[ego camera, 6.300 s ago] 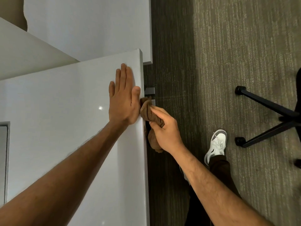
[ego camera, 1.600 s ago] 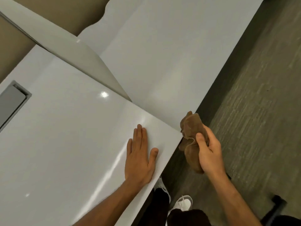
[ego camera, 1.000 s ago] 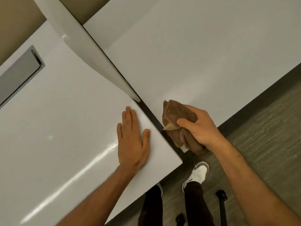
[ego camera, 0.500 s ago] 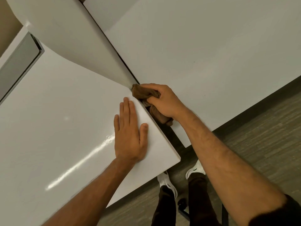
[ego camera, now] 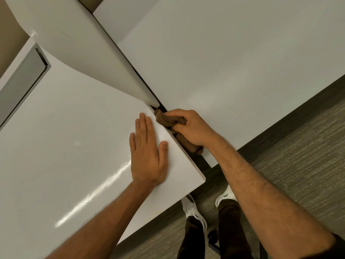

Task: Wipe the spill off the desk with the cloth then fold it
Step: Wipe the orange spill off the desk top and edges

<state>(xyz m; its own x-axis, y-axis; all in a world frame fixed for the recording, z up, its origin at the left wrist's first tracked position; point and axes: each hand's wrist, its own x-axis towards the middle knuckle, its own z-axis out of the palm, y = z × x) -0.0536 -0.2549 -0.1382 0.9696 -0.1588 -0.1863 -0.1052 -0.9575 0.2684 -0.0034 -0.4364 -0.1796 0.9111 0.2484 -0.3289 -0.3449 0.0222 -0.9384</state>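
Now one cloth [ego camera: 170, 120], two hands, right hand [ego camera: 192, 128] gripping

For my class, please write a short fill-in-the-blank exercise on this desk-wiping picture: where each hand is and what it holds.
1. The right hand grips a brown ____.
2. The left hand lies ____ on the desk, fingers straight.
3. The cloth is pressed into the dark ____ between the two white desks.
4. Below the desk edge, two white ____ stand on the carpet.

Missing words: cloth; flat; gap; shoes
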